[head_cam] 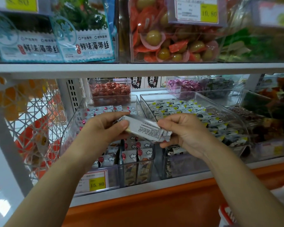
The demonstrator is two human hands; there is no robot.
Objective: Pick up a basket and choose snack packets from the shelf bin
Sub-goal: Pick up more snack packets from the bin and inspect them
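Both hands hold one silver snack packet (146, 128) with small black print, in front of the lower shelf. My left hand (105, 126) pinches its left end between thumb and fingers. My right hand (182, 130) pinches the crimped right end. Right behind and below it stands a clear shelf bin (69, 128) full of white packets with red and cloud marks. A second clear bin (239, 118) to the right holds packets with yellow and black marks. A red and white basket (226, 215) shows partly at the bottom right corner, beside my right forearm.
An orange shelf front (154, 205) runs below the bins, with a yellow 15.80 price tag (97, 184). Above, a white shelf board (138, 68) carries seaweed packs (85, 45) and a bin of green and orange snacks (170, 41). A white lattice side panel (34, 122) stands at left.
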